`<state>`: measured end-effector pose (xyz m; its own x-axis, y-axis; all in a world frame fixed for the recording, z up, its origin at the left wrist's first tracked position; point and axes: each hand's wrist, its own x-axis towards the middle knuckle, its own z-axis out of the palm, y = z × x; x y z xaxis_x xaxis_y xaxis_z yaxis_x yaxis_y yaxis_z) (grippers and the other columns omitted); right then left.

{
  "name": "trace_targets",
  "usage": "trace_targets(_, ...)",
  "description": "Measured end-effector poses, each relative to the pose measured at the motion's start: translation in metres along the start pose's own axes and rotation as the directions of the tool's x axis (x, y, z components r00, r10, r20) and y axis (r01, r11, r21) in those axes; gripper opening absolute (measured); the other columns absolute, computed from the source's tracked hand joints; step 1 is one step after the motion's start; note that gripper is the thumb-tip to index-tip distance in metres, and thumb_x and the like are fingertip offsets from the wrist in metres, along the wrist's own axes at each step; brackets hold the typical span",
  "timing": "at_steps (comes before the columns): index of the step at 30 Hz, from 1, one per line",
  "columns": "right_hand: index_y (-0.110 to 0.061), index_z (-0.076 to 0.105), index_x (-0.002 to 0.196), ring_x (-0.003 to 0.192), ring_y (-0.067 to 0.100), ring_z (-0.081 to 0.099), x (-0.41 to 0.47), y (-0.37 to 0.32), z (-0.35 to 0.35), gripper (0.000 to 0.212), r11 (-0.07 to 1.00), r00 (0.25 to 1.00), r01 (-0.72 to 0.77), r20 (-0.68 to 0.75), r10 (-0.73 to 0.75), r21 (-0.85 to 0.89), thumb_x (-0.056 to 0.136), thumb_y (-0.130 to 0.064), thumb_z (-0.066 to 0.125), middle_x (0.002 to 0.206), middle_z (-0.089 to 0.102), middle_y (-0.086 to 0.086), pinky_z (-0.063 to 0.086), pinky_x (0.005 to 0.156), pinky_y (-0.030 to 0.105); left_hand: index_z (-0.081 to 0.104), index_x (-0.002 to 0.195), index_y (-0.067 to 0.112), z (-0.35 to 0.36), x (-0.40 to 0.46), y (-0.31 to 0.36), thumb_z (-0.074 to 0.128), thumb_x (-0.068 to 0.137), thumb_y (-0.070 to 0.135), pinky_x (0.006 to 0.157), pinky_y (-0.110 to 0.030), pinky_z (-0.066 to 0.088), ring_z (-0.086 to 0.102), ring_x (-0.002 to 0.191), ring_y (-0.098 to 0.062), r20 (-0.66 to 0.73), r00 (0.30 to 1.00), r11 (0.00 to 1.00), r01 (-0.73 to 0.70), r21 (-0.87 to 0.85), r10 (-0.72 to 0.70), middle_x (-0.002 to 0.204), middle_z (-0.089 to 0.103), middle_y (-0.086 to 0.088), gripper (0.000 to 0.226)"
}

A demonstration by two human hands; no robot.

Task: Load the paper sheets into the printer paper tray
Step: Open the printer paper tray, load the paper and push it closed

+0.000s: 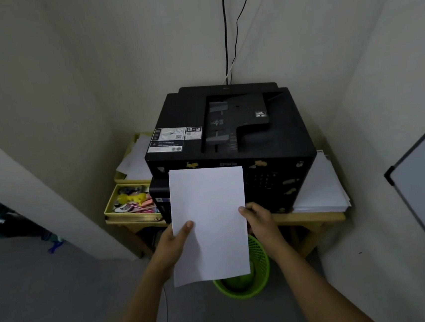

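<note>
1. The left hand [177,238] holds the white paper sheets [209,223] by their left edge, with the thumb on top and the other fingers hidden under the paper.
2. The right hand [260,220] pinches the right edge of the sheets, thumb on top.
3. The sheets are up in the air, in front of the black printer [230,138], and they cover part of its front.
4. The printer sits on a wooden tabletop [315,218].
5. A stack of white paper [320,186] lies on the tabletop just right of the printer.
6. A yellow tray [129,202] of small things is on the left.
7. A green basket [246,282] stands on the floor below.
</note>
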<state>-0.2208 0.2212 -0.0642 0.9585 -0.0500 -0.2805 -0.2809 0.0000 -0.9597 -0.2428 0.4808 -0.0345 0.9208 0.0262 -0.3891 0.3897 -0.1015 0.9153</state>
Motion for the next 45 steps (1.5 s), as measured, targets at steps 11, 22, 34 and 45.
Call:
trace_targets(11, -0.019, 0.076, 0.124, 0.105, 0.026, 0.08, 0.035, 0.064, 0.007, 0.026, 0.974, 0.987, -0.12, -0.087, 0.139, 0.194, 0.112, -0.029, 0.055, 0.11, 0.084, 0.003, 0.067, 0.092, 0.045, 0.063, 0.132, 0.033, -0.008, 0.016, -0.068, 0.066, 0.096, 0.052, 0.097, -0.054, 0.059, 0.071, 0.114, -0.024, -0.02, 1.0, 0.999, 0.023, 0.03, -0.022, 0.124, 0.075, 0.002, 0.041)
trace_targets(22, -0.012, 0.069, 0.131, 0.115, 0.023, 0.077, 0.098, 0.127, 0.027, 0.026, 0.848, 0.962, -0.083, -0.178, 0.205, 0.524, 0.107, -0.023, 0.068, 0.125, 0.079, 0.009, 0.062, 0.099, 0.033, 0.062, 0.125, 0.033, 0.004, 0.032, -0.127, 0.064, 0.097, 0.045, 0.083, -0.045, 0.06, 0.07, 0.105, -0.026, -0.119, 0.992, 0.997, 0.048, 0.065, -0.04, 0.115, 0.073, 0.002, 0.031)
trace_targets(34, -0.008, 0.068, 0.135, 0.12, 0.021, 0.077, 0.13, 0.144, 0.069, 0.042, 0.663, 0.899, 0.119, -0.363, 0.243, 0.739, 0.099, -0.024, 0.08, 0.125, 0.08, 0.011, 0.06, 0.104, 0.034, 0.063, 0.126, 0.025, -0.017, 0.039, -0.159, 0.067, 0.096, 0.044, 0.08, -0.042, 0.058, 0.072, 0.095, -0.024, -0.196, 0.969, 0.973, 0.179, 0.148, -0.149, 0.105, 0.075, 0.002, 0.036)
trace_targets(45, -0.008, 0.069, 0.122, 0.119, 0.027, 0.076, 0.143, 0.132, 0.082, 0.035, 0.542, 0.862, 0.19, -0.404, 0.307, 0.819, 0.094, -0.021, 0.084, 0.125, 0.077, 0.016, 0.061, 0.101, 0.035, 0.068, 0.117, 0.028, -0.018, 0.061, -0.146, 0.064, 0.1, 0.037, 0.063, -0.021, 0.056, 0.074, 0.09, -0.016, -0.122, 0.99, 0.979, 0.087, 0.185, -0.065, 0.098, 0.077, 0.004, 0.02)
